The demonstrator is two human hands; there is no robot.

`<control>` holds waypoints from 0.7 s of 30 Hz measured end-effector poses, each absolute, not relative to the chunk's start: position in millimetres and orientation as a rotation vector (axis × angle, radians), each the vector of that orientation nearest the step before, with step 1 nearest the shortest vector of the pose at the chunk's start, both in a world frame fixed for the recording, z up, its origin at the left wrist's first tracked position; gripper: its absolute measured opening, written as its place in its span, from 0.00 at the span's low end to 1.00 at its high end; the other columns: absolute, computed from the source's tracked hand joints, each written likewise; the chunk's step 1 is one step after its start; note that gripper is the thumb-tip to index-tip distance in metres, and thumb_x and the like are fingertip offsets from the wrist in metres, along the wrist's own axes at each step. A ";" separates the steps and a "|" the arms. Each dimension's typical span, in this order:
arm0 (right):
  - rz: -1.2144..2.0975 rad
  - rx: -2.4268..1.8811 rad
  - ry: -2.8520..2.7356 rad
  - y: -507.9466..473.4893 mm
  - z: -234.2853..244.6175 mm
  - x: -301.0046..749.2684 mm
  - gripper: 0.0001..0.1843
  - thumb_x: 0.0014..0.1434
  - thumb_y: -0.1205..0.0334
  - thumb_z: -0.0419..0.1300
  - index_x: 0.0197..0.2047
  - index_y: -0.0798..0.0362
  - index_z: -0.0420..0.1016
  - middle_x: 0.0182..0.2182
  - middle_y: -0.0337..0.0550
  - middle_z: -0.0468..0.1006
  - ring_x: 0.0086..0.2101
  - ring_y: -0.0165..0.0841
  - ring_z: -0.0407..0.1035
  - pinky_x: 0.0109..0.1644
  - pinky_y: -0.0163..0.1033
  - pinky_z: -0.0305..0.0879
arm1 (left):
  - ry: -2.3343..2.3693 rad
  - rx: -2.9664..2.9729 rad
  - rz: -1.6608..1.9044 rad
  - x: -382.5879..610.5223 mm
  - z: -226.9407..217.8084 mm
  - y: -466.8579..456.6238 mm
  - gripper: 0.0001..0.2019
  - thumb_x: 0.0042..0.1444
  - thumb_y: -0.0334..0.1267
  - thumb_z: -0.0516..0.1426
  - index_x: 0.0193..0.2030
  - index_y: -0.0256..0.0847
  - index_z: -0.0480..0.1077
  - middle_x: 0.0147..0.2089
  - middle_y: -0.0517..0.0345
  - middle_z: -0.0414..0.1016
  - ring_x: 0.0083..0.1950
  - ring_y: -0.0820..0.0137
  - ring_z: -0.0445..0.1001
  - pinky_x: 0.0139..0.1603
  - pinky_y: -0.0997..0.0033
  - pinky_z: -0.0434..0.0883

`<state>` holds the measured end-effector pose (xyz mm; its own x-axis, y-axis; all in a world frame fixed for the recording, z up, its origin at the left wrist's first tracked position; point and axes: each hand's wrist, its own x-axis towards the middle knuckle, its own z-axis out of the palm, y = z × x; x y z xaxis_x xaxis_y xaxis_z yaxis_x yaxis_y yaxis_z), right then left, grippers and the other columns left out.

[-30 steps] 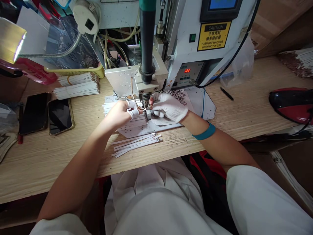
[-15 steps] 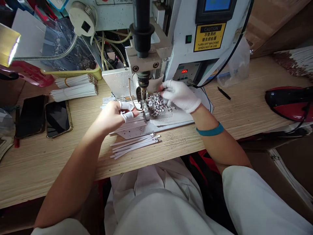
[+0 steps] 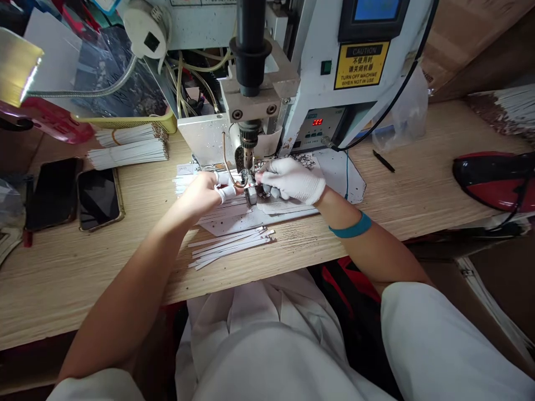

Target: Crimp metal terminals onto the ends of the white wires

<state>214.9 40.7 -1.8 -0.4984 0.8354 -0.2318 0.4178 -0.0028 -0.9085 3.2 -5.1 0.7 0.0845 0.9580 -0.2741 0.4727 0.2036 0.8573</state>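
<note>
Pinched together, the fingers of my left hand (image 3: pixel 204 192), with white covers on some fingertips, hold what looks like a thin white strip under the nozzle (image 3: pixel 248 150) of the bench machine. My right hand (image 3: pixel 295 179), in a white glove, is closed just right of the nozzle; whatever its fingertips hold is too small to make out. Beneath and behind it lies a heap of tiny white and dark pieces (image 3: pixel 307 160), partly covered by the glove. White strips (image 3: pixel 228 213) lie under my left hand on the metal base plate (image 3: pixel 355 186). More loose strips (image 3: pixel 232 249) with small metal ends lie in front.
Two phones (image 3: pixel 100 197) lie at the left, near banded bundles of white strips (image 3: pixel 129 153) and a yellow basket (image 3: pixel 173 122). A lamp (image 3: pixel 19 67) leans in at the far left. Rightward are a dark pen (image 3: pixel 383 161) and a red-and-black device (image 3: pixel 493 181).
My right hand has moved left and slightly down from the heap of pieces to the nozzle, close to my left fingertips. My left hand stays by the nozzle; the view has shifted slightly.
</note>
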 end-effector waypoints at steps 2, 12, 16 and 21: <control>1.629 -1.286 -1.831 37.8 -4.0 211.3 0.11 0.62 0.56 0.56 0.33 0.55 0.68 0.17 0.36 0.65 0.13 0.24 0.55 0.10 0.30 0.46 | 1.534 1.419 0.636 4.1 2.1 -4.4 0.15 0.42 0.45 0.64 0.32 0.35 0.75 0.26 0.62 0.70 0.26 0.76 0.62 0.26 0.76 0.58; 1.655 -1.216 -1.834 35.9 -6.5 207.6 0.14 0.61 0.56 0.58 0.29 0.56 0.65 0.15 0.33 0.60 0.13 0.21 0.52 0.10 0.28 0.42 | 1.540 1.373 0.607 3.4 2.6 -0.6 0.12 0.41 0.43 0.63 0.27 0.36 0.72 0.20 0.66 0.62 0.22 0.78 0.54 0.23 0.76 0.51; 1.677 -1.207 -1.811 35.9 -6.0 206.5 0.14 0.60 0.58 0.60 0.27 0.56 0.63 0.16 0.34 0.61 0.13 0.20 0.53 0.11 0.28 0.43 | 1.558 1.389 0.598 4.1 3.0 -0.5 0.12 0.41 0.44 0.62 0.27 0.36 0.72 0.20 0.65 0.63 0.23 0.78 0.54 0.24 0.76 0.51; 1.723 -1.224 -1.745 33.8 -2.6 205.6 0.10 0.60 0.60 0.60 0.30 0.56 0.66 0.15 0.33 0.61 0.12 0.20 0.53 0.10 0.28 0.43 | 1.546 1.401 0.597 4.6 4.2 -0.7 0.14 0.40 0.45 0.62 0.29 0.35 0.73 0.22 0.64 0.64 0.24 0.77 0.56 0.25 0.75 0.53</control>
